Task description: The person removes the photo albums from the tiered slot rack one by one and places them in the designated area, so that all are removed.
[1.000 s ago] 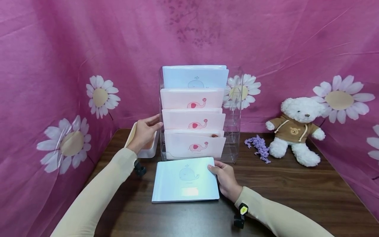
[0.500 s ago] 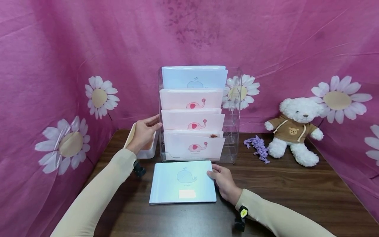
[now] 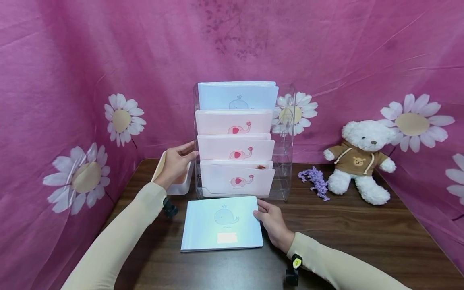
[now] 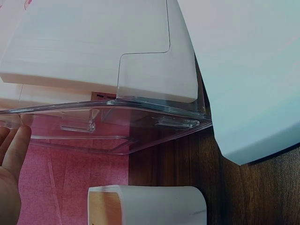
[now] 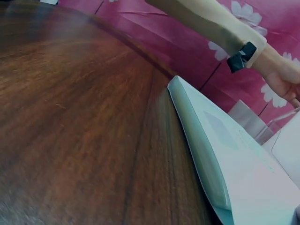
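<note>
A pale blue photo album [image 3: 222, 225] with a whale drawing lies low over the table, in front of the clear rack [image 3: 282, 187]. My right hand [image 3: 274, 225] grips its right edge, thumb on the cover and fingers underneath. Whether its underside fully touches the wood is unclear. My left hand [image 3: 177, 164] rests its fingertips against the rack's left side; in the left wrist view the fingers [image 4: 18, 145] meet the clear side panel [image 4: 154, 112]. In the rack's tiers stand pink elephant albums [image 3: 237, 179] and, on top, blue whale albums [image 3: 217, 96].
Left of the rack, partly behind my left hand, is a white bin [image 3: 181, 187]. Purple yarn [image 3: 315, 181] and a white teddy bear [image 3: 362, 161] in a brown hoodie sit to the right. A pink flowered cloth [image 3: 152, 52] hangs behind the wooden table [image 3: 344, 225].
The right hand has drawn the blue album slightly towards me and to the left, away from the rack. The left hand has stayed at the rack's side.
</note>
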`<state>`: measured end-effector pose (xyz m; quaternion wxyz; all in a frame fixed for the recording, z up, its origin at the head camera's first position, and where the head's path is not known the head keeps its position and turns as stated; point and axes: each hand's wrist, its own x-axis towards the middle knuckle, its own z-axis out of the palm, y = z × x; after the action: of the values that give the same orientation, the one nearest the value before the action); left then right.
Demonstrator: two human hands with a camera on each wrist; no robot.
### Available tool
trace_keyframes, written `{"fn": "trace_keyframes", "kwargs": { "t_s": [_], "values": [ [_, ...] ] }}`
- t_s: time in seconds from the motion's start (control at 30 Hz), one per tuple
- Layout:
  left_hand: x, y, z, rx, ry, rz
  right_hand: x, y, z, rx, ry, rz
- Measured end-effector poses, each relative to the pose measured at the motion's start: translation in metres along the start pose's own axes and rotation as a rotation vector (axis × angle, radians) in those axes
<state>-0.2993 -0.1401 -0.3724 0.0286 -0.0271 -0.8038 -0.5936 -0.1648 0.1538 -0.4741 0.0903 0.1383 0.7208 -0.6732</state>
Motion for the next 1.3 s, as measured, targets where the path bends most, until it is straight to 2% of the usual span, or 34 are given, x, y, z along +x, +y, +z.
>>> {"fn": "trace_keyframes", "kwargs": {
  "t_s": [0.33,0.6,0.77,0.97,1.13,1.3],
  "values": [
    [0.001,0.001,0.002,-0.008,0.003,0.002,0.005,-0.002,-0.007,0.027,0.016,-0.020],
    [0.001,-0.002,0.001,-0.011,-0.009,-0.037,0.003,-0.003,-0.015,0.088,0.020,-0.030],
    [0.001,-0.002,0.002,-0.015,-0.006,-0.028,0.004,-0.008,-0.021,0.129,0.042,-0.060],
    [0.001,-0.001,0.002,-0.027,0.001,-0.015,0.004,-0.020,-0.028,0.104,0.018,-0.102],
    [0.002,-0.003,0.001,-0.017,0.011,0.016,0.001,-0.031,-0.033,0.123,0.003,-0.194],
    [0.002,-0.005,0.001,-0.016,0.011,0.041,0.001,-0.047,-0.045,0.152,-0.001,-0.407]
  ]
}}
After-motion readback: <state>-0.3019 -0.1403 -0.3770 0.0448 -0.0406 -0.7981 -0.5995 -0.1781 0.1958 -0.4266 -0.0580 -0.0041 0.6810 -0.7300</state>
